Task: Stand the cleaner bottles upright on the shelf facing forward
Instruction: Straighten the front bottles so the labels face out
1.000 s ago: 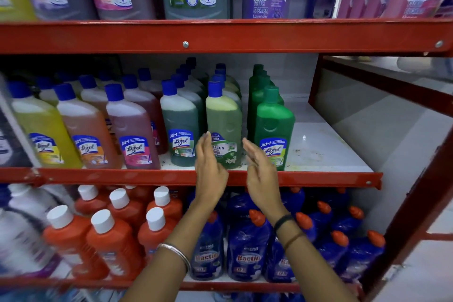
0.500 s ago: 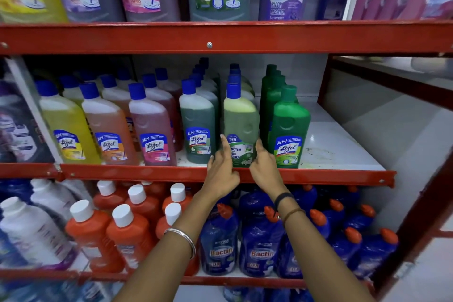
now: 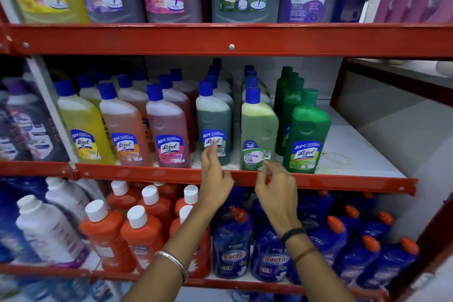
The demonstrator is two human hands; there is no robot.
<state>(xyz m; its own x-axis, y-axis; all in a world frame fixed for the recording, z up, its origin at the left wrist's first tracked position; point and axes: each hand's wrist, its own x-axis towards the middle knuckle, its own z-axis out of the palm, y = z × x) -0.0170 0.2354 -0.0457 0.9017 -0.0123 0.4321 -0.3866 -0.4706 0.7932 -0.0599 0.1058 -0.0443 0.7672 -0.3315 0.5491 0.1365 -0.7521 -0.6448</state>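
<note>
on the middle shelf (image 3: 245, 176), upright and label forward: light green bactin bottle (image 3: 258, 130), between left hand (image 3: 215, 174) and right hand (image 3: 275, 186). neither gripping, fingers loose and apart, left fingertip touching dark green lizol bottle (image 3: 214, 127) beside it.

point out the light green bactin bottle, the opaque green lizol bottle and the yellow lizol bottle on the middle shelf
light green Bactin bottle (image 3: 259, 127), head view, on its upper body above the label
opaque green Lizol bottle (image 3: 309, 127), head view, on its shoulder
yellow Lizol bottle (image 3: 81, 117), head view, on its body above the label
</note>
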